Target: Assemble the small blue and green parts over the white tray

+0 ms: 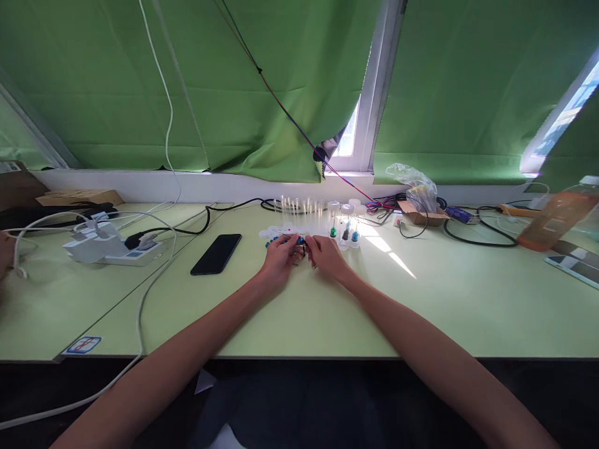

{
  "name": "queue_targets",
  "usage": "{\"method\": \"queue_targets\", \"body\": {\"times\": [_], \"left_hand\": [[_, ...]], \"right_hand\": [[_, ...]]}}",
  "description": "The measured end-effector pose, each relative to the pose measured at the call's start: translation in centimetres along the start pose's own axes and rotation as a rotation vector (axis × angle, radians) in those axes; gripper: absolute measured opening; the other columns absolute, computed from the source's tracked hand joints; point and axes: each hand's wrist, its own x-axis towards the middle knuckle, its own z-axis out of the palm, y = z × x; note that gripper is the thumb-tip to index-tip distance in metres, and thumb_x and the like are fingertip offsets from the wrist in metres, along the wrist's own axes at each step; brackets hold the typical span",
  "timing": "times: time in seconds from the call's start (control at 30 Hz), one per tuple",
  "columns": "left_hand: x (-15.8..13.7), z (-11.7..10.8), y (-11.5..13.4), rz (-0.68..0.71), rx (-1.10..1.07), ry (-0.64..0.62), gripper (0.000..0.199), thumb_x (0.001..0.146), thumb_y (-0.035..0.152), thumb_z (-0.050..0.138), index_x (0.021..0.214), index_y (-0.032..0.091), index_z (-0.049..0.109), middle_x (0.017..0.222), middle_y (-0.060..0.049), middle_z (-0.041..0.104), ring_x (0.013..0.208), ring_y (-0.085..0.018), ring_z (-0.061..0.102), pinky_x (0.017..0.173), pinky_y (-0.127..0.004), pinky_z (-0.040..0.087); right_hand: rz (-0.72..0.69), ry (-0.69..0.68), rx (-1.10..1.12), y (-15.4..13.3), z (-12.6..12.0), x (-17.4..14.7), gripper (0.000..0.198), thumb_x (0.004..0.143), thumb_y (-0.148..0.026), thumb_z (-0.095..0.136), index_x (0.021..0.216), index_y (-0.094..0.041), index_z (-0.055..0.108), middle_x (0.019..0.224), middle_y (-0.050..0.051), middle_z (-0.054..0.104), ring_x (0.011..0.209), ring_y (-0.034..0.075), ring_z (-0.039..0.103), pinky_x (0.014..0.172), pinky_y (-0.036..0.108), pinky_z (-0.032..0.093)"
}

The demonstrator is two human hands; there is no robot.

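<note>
Close together over the table, my left hand [279,257] and my right hand [326,254] pinch a small blue-and-black piece [301,240] between their fingertips. A short dark bit hangs beneath it; the fingers hide most of it, so its kind does not show. Just behind the hands stands a row of clear tubes [299,212]. Small blue pieces [270,241] lie beside my left fingers. To the right of my right hand are clear containers with white tops, holding a green piece [333,232], a dark piece [345,234] and a blue piece [355,236].
A black phone [216,254] lies to the left, near a white power strip [116,246] with plugs and cables. At the right are a small cardboard box [420,214] with a plastic bag, a bottle [556,218] and a tablet-like device [573,268]. Another person's hand [5,254] shows far left.
</note>
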Motion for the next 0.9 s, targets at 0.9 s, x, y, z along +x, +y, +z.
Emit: {"method": "queue_targets", "body": {"times": [0.9], "left_hand": [[0.0, 0.2, 0.1, 0.002, -0.02, 0.044, 0.017, 0.074, 0.021, 0.075, 0.077, 0.013, 0.061, 0.068, 0.0, 0.061, 0.05, -0.008, 0.055, 0.048, -0.021, 0.042]], "right_hand": [[-0.056, 0.071, 0.009, 0.8, 0.3, 0.1, 0.016, 0.085, -0.036, 0.056, 0.087, -0.021, 0.052, 0.084, 0.002, 0.065, 0.066, 0.014, 0.058, 0.058, 0.026, 0.043]]}}
